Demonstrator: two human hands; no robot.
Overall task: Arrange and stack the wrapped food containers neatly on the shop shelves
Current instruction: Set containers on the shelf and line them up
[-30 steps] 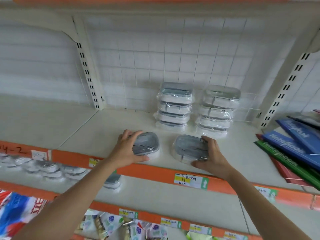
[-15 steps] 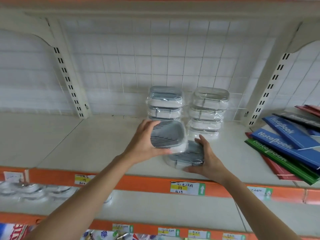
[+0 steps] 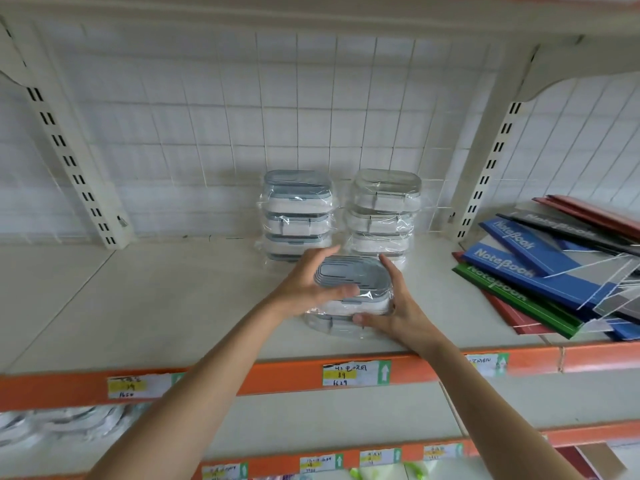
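Two containers sit stacked near the shelf (image 3: 173, 306) front, head view: your left hand (image 3: 304, 289) w/ fingers curled on the top container (image 3: 349, 278), right hand (image 3: 398, 306) pinching the bottom container (image 3: 332, 323). Risk: slick wrap, top one slides off if misaligned.

Two bare forearms reach in from the lower edge. The left hand (image 3: 304, 285) and right hand (image 3: 401, 306) carry no gloves, rings or watch. No sleeve shows.
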